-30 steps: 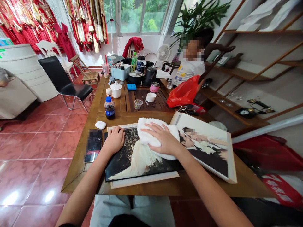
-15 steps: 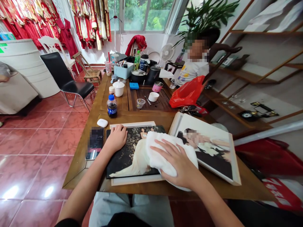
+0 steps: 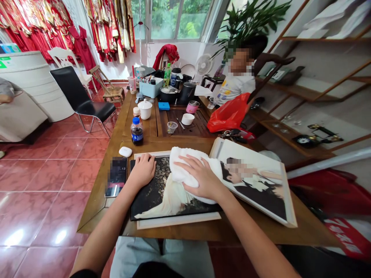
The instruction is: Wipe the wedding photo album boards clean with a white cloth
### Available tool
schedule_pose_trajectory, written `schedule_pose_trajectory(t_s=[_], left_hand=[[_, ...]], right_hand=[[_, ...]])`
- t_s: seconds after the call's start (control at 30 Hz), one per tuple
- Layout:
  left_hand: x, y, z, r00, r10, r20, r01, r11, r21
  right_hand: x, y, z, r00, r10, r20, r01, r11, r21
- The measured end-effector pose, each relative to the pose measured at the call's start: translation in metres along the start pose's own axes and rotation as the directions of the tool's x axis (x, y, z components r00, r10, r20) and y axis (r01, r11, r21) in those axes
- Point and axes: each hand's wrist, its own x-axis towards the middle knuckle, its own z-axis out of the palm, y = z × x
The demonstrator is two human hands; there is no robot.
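A photo album lies open on the table, its left page (image 3: 162, 181) a dark picture of a figure in a long pale gown. On that page's upper left corner rests my left hand (image 3: 145, 170), fingers lightly bent and nothing held in them. My right hand (image 3: 199, 175) presses a folded white towel (image 3: 181, 166) against the upper right of the same page, fingers spread over the cloth. The towel hides part of the picture. To the right, the thick right side of the album (image 3: 261, 193) shows another photograph and sits at an angle.
Left of the album lie a phone (image 3: 116, 177) and a white earphone case (image 3: 125, 151). Beyond stand a blue-capped bottle (image 3: 137, 133), a lidded white cup (image 3: 145, 109), a small bowl (image 3: 188, 119) and a red plastic bag (image 3: 228, 116). A person (image 3: 237, 87) sits at the far right side.
My right hand has slid the towel up and left across the page, uncovering the lower right part of the picture. My left hand has stayed in place.
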Motion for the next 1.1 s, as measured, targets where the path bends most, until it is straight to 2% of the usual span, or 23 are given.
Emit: schedule_pose_trajectory(t_s=[0.23, 0.33, 0.5, 0.67, 0.77, 0.87, 1.1], left_hand=[[-0.001, 0.0, 0.002, 1.0, 0.009, -0.026, -0.01, 1.0, -0.026], [-0.002, 0.0, 0.003, 0.999, 0.006, -0.037, -0.007, 1.0, -0.023], [-0.003, 0.001, 0.004, 0.999, -0.01, -0.03, 0.01, 1.0, -0.014], [-0.004, 0.001, 0.003, 1.0, -0.009, -0.024, 0.009, 1.0, 0.013], [-0.004, 0.002, 0.003, 0.999, -0.02, -0.026, 0.021, 0.999, 0.026], [-0.004, 0.003, 0.003, 0.999, -0.027, -0.032, 0.028, 1.0, 0.015], [-0.005, 0.003, 0.006, 0.997, -0.034, -0.065, 0.035, 0.999, 0.01]], right_hand=[[-0.053, -0.036, 0.004, 0.994, -0.078, 0.07, 0.075, 0.996, 0.043], [-0.063, -0.043, 0.003, 0.99, -0.101, 0.096, 0.096, 0.994, 0.055], [-0.042, -0.031, -0.003, 0.988, -0.095, 0.125, 0.088, 0.994, 0.058], [0.001, -0.013, -0.003, 0.995, -0.046, 0.084, 0.043, 0.998, 0.035], [0.015, -0.009, -0.001, 0.998, -0.037, 0.048, 0.036, 0.999, 0.03], [0.01, -0.013, 0.0, 0.998, -0.047, 0.031, 0.046, 0.998, 0.031], [-0.034, -0.049, -0.003, 0.977, -0.145, 0.154, 0.132, 0.987, 0.09]])
